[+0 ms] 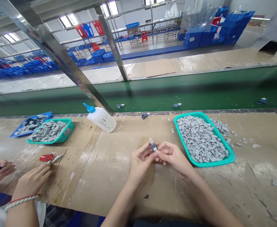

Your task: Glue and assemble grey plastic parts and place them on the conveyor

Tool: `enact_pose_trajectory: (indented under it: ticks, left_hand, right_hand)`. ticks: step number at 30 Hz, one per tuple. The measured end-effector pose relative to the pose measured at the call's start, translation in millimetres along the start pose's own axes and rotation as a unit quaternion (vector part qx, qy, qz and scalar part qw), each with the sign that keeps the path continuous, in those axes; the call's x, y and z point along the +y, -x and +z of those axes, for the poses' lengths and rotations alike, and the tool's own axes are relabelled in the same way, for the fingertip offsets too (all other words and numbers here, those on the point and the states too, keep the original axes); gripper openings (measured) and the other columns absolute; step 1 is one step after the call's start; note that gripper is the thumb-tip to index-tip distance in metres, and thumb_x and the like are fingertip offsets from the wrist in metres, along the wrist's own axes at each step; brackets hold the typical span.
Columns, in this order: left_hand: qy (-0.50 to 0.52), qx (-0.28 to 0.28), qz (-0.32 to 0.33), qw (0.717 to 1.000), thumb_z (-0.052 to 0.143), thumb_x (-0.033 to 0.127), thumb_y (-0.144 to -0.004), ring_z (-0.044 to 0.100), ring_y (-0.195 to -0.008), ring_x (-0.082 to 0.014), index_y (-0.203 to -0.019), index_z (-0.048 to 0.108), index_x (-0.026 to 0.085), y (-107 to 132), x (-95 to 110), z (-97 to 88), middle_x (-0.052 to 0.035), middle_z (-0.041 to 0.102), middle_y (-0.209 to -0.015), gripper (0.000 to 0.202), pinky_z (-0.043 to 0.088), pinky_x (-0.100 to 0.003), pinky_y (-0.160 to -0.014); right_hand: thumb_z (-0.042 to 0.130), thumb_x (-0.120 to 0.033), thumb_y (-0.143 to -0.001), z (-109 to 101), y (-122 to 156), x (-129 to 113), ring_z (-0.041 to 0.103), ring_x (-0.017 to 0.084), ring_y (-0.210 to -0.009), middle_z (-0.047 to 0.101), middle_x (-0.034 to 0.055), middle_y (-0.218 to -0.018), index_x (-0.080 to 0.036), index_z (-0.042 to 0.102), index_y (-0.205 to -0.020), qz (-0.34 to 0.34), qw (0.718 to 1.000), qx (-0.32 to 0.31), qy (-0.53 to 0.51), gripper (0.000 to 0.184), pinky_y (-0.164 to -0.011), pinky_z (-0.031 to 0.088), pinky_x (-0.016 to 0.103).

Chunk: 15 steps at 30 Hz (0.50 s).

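Observation:
Between my two hands, over the cardboard-covered bench (100, 176), is a small dark-blue and light-grey plastic part (153, 145). My left hand (140, 157) grips it between thumb and fingers, its upper end pointing up and away. The fingertips of my right hand (170, 154) pinch at its lower end, touching my left thumb. A bit of red shows behind my left fingers, too hidden to name. Right of my hands stands a teal basket (188, 150) heaped with small light-grey plastic pieces (201, 138).
A white bottle (103, 119) with a blue nozzle leans beyond my hands. Similar parts lie on the green conveyor belt (148, 94). On the left, a co-worker's hand (33, 179) reaches to a red item (47, 157) near another teal basket (69, 129) and a blue tray (18, 131).

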<state>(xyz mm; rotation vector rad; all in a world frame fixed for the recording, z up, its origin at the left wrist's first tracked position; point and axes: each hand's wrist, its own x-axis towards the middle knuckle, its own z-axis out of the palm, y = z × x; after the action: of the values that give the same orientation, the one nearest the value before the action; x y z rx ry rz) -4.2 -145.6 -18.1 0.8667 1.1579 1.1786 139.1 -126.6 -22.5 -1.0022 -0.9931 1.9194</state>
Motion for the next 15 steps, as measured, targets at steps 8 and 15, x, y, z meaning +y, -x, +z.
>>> enact_pose_trajectory:
  ticks: [8,15]
  left_hand:
    - [0.038,-0.037,-0.009,0.999,0.067,0.027,-0.077,0.061,-0.104,-0.021,-0.114,0.059,0.02,-6,7,6.6,-0.0111,0.064,-0.114,0.039,0.046,-0.03,-0.092]
    - [0.002,-0.025,0.04,0.999,0.065,0.031,-0.078,0.061,-0.092,-0.0181,-0.099,0.061,0.021,-4,12,12.7,-0.0062,0.064,-0.095,0.024,0.047,-0.029,-0.087]
  right_hand:
    - [0.057,-0.048,-0.081,-15,9,-25,0.06,0.015,-0.066,0.07,0.0061,-0.076,-0.018,0.062,-0.085,-0.073,0.988,0.077,0.111,0.031,-0.056,0.042,0.024]
    - [0.059,-0.044,-0.078,-65,17,-35,0.064,0.022,-0.077,0.07,0.0072,-0.083,-0.02,0.065,-0.087,-0.153,0.868,0.364,0.301,0.026,-0.064,0.047,0.03]
